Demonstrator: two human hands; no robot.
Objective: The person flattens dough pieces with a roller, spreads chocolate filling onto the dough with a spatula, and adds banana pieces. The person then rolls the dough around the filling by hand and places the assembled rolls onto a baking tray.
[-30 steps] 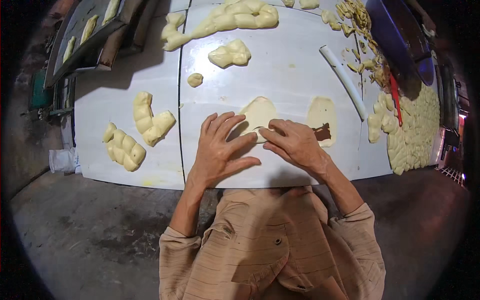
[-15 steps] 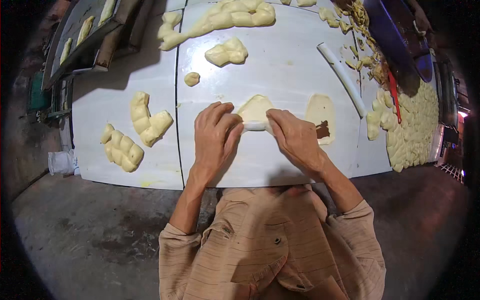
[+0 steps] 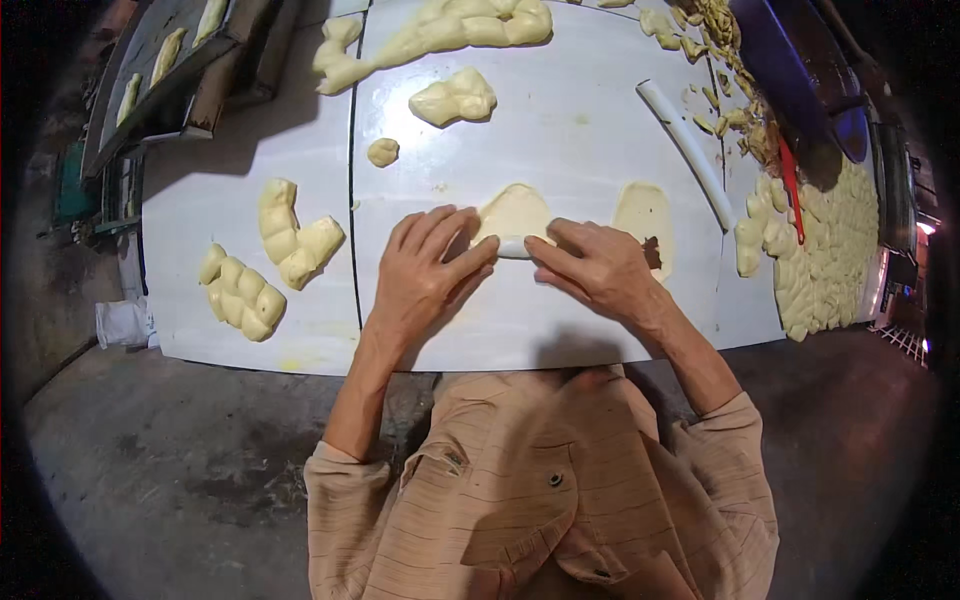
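In front of me a flat sheet of pale dough [image 3: 516, 208] lies on the white table. Across its near part runs a short white roll [image 3: 514, 247]; whether this is rolled-up dough or a separate rod, I cannot tell. My left hand [image 3: 425, 265] grips its left end, thumb and fingers curved round. At the right end, my right hand [image 3: 600, 268] is closed on it with bent fingers. Just beyond that hand sits a second flat dough piece [image 3: 640, 210] with a brown patch of filling [image 3: 652, 252], partly covered by the hand.
Dough lumps [image 3: 246, 298] lie at left, with a small dough ball [image 3: 383, 152] and larger lumps [image 3: 455, 97] farther off. A white rod [image 3: 686, 155] slants at right, near a red-handled tool [image 3: 790, 190], many dough pieces [image 3: 825, 250] and a blue container [image 3: 790, 70]. A tray [image 3: 165, 80] stands upper left.
My hands have shifted slightly, and the right one covers more of the brown-filled dough piece. The white roll sits a little farther from me, with the thumbs nearer its ends.
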